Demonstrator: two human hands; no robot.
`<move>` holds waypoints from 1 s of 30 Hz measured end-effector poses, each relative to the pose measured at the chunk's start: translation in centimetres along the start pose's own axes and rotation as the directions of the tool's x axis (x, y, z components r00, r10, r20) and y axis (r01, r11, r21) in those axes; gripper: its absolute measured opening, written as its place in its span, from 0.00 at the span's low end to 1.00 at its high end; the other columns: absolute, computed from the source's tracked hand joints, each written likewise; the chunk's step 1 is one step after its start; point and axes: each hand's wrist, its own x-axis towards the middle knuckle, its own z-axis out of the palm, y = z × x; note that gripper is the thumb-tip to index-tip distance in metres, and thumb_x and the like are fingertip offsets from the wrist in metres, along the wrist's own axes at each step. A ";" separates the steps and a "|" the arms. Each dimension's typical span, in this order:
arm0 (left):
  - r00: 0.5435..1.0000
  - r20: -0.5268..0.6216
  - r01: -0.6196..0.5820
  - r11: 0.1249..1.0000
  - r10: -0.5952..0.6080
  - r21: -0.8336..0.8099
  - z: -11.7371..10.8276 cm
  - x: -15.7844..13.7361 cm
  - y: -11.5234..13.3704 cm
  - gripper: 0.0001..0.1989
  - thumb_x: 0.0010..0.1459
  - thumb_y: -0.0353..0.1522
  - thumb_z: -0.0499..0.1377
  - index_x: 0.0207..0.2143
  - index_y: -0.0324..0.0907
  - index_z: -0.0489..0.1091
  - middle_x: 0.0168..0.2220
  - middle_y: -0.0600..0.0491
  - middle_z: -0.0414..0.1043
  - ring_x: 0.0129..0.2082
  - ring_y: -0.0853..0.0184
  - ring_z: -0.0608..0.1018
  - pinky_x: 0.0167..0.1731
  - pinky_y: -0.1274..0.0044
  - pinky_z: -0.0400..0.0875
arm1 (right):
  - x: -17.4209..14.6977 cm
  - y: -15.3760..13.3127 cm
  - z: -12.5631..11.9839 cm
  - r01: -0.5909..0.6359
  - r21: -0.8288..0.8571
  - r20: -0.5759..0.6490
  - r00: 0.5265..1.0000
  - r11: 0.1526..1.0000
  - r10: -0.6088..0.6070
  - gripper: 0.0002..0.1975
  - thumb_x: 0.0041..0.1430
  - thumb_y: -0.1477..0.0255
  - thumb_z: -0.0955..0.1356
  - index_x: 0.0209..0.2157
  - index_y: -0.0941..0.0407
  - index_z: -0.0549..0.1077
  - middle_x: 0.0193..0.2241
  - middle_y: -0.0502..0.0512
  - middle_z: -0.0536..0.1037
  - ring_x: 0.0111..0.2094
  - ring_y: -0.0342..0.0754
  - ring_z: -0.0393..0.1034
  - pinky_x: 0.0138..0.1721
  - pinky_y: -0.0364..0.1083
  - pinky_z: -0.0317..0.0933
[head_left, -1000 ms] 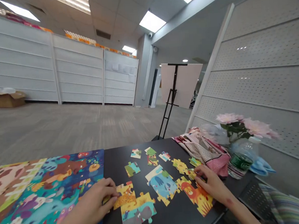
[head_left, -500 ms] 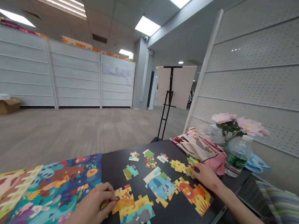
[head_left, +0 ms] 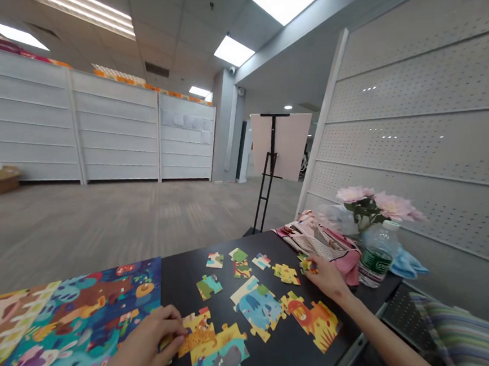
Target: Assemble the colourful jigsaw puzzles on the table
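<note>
Colourful jigsaw pieces lie on a black table [head_left: 283, 352]. My left hand [head_left: 149, 345] rests at the table's near left, its fingers pinching the edge of a yellow-orange joined cluster [head_left: 197, 333] with a grey hippo piece [head_left: 219, 358] below it. My right hand [head_left: 326, 278] reaches to the right side and grips a small yellow-green piece [head_left: 306, 265] beside the folded cloth. Between the hands lie a blue elephant cluster [head_left: 257, 306] and an orange lion cluster [head_left: 314, 319]. Several single pieces, such as a yellow one [head_left: 286, 273], sit farther back.
A large picture sheet [head_left: 65, 327] with cartoon animals covers the table's left. At the right stand a patterned pink cloth [head_left: 321, 244], a water bottle [head_left: 375, 254], pink flowers [head_left: 375, 206] and a blue cloth [head_left: 407, 263]. A pegboard wall rises on the right; an easel [head_left: 269, 172] stands beyond.
My right hand has moved away from the lion cluster toward the cloth and closed on a small piece. The view has tilted slightly; my left hand stays on the yellow cluster.
</note>
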 end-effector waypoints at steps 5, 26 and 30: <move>1.000 -0.013 0.009 1.000 -0.009 -0.011 -0.1 -0.2 0.2 0.13 0.67 0.36 0.51 0.31 0.45 0.72 0.41 0.53 0.71 0.41 0.63 0.74 0.42 0.76 0.66 | -2.8 -1.1 -1.0 0.038 0.081 0.074 0.996 0.996 -0.044 0.17 0.48 0.65 0.68 0.40 0.54 0.79 0.42 0.58 0.82 0.44 0.59 0.76 0.49 0.53 0.66; 1.000 0.003 0.000 1.000 0.000 -0.004 -0.4 0.0 0.5 0.15 0.68 0.37 0.50 0.32 0.45 0.73 0.41 0.52 0.71 0.41 0.63 0.74 0.42 0.76 0.66 | -5.7 -1.1 0.3 0.041 0.265 0.210 0.973 0.963 -0.099 0.16 0.56 0.58 0.68 0.38 0.50 0.83 0.48 0.58 0.81 0.51 0.58 0.74 0.56 0.54 0.63; 1.000 0.011 -0.002 1.000 0.002 -0.003 -0.2 0.0 0.1 0.15 0.68 0.37 0.50 0.32 0.45 0.73 0.41 0.52 0.71 0.41 0.63 0.74 0.42 0.76 0.66 | -5.4 -1.4 0.1 0.060 0.268 0.216 0.969 0.962 -0.120 0.12 0.55 0.60 0.68 0.33 0.52 0.81 0.44 0.57 0.82 0.46 0.57 0.75 0.49 0.51 0.66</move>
